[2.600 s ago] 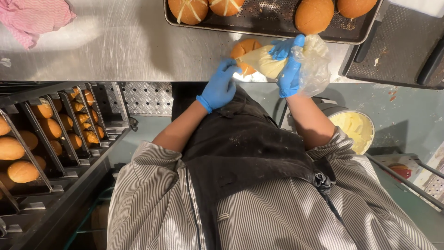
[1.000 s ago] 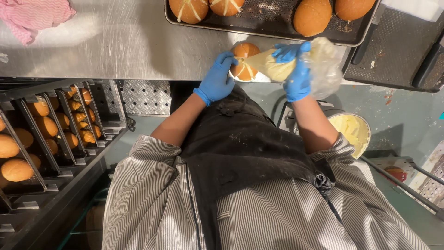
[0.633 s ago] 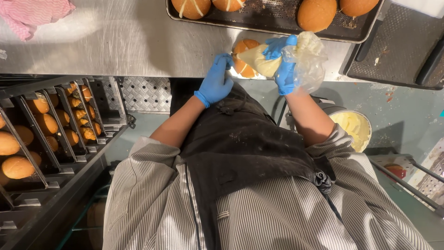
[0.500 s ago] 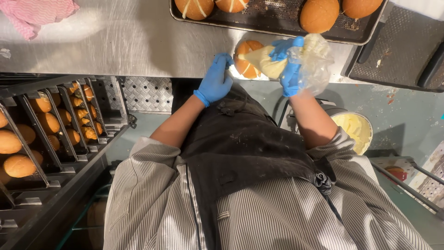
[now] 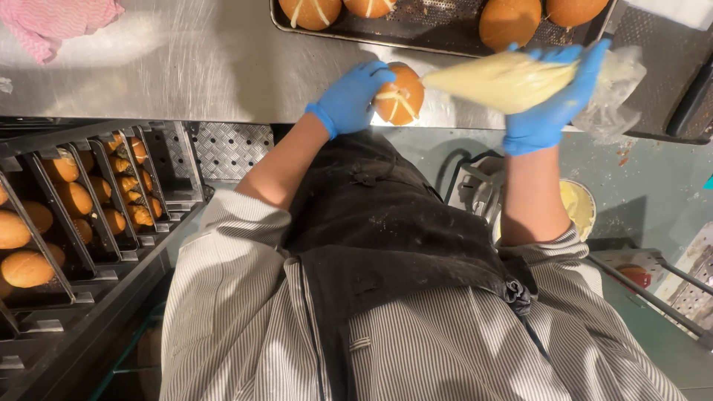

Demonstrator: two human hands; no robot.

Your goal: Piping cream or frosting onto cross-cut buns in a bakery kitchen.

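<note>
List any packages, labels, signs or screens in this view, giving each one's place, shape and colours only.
Piping bag: clear plastic cone of pale yellow cream, held in the right hand over the steel counter.
No labels, signs or screens show.

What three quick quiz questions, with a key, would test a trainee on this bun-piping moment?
1. True or false: the bun under the left hand already bears a pale cross.
2. What does the right hand grip? A) piping bag B) tongs C) pink cloth
3. Fill in: the dark baking tray lies at the counter's ___ edge.

Key: 1 true; 2 A, the cream-filled piping bag; 3 far.
</note>
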